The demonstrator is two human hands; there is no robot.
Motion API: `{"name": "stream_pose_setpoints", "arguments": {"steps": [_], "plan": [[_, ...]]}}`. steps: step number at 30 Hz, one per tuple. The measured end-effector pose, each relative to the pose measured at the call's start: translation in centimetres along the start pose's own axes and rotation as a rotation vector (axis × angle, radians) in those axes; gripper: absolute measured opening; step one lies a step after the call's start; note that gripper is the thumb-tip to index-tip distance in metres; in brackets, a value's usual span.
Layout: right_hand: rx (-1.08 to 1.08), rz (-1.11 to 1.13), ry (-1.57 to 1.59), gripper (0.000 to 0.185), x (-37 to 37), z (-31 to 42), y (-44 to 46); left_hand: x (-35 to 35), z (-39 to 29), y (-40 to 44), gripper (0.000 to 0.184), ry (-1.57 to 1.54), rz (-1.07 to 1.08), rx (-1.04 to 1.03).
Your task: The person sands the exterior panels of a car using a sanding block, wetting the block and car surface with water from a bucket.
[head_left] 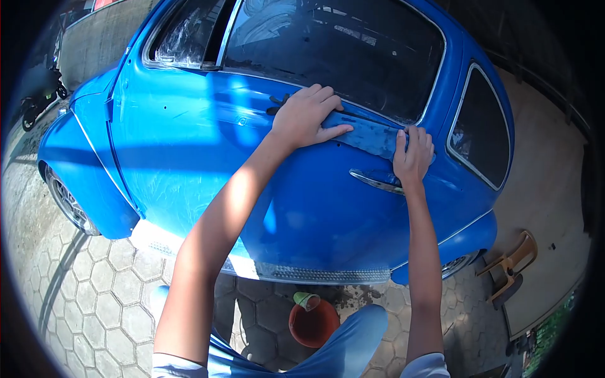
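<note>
A long, flat bluish strip (pixel 368 135) lies against the blue car door (pixel 302 201), just under the side window. My left hand (pixel 309 116) grips its left end, fingers over the top and thumb along the face. Dark strap-like ends poke out beside that hand. At the strip's right end, my right hand (pixel 413 153) is closed around it, fingers bent over the upper edge. Below the strip is the chrome door handle (pixel 376 181). The side window (pixel 334 50) above has whitish smears on its glass.
On the hexagonal paving (pixel 107 283) below the car stands a reddish bucket (pixel 314 324), with a small green container (pixel 307 301) at its rim. A brown plastic chair (pixel 513 264) is at the right. A motorcycle (pixel 41 97) stands at the far left.
</note>
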State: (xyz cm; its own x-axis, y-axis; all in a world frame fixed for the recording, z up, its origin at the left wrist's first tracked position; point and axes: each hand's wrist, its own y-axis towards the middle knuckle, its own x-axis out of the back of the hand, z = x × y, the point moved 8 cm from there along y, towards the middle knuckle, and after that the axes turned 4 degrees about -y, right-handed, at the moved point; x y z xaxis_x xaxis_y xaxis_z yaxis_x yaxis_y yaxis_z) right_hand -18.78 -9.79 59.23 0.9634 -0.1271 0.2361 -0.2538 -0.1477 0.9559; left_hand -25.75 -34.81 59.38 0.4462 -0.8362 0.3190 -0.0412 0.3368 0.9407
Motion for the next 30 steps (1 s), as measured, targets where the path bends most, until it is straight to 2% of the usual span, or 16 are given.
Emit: {"name": "stream_pose_setpoints", "arguments": {"steps": [5,8,11,13,16,18,19,20,22,24,26,30], "plan": [[-0.012,0.029,-0.011,0.045,-1.9,5.4,1.4,5.0,4.0,-2.1,0.052,0.026,-0.031,0.016],[0.014,-0.028,0.000,0.044,-2.3,9.7,2.2,8.1,6.2,-3.7,0.049,-0.011,-0.086,-0.003],[0.048,-0.018,0.022,0.042,-2.7,13.7,3.4,10.9,8.2,-6.1,0.046,0.047,-0.191,0.085],[0.038,-0.015,0.038,0.042,-3.2,14.6,3.8,11.8,9.1,-6.7,0.047,0.021,-0.192,0.128],[0.063,0.016,0.065,0.053,-3.2,14.4,3.8,11.8,9.0,-6.6,0.046,0.017,-0.171,0.194],[0.378,-0.021,0.064,0.070,-2.1,15.0,3.2,11.5,9.1,-6.4,0.045,-0.019,-0.196,0.198],[0.449,0.058,0.095,0.082,-2.7,14.3,3.1,11.3,8.9,-6.4,0.045,-0.032,-0.208,0.227],[0.421,0.051,0.084,0.082,-2.9,13.1,3.3,11.0,9.1,-6.3,0.043,-0.074,-0.202,0.286],[0.504,0.010,0.099,0.083,-2.8,12.1,2.7,9.6,8.1,-5.9,0.042,-0.107,-0.210,0.386],[0.460,0.034,0.099,0.083,-2.4,9.1,1.9,7.4,6.4,-5.5,0.038,-0.100,-0.213,0.351],[0.466,0.012,0.118,0.085,-1.6,5.3,0.8,5.0,2.6,-4.2,0.036,0.036,-0.188,0.247],[0.388,-0.044,0.053,0.083,0.3,-4.3,-2.2,-1.8,-4.3,0.8,0.038,0.072,-0.125,0.128]]}}
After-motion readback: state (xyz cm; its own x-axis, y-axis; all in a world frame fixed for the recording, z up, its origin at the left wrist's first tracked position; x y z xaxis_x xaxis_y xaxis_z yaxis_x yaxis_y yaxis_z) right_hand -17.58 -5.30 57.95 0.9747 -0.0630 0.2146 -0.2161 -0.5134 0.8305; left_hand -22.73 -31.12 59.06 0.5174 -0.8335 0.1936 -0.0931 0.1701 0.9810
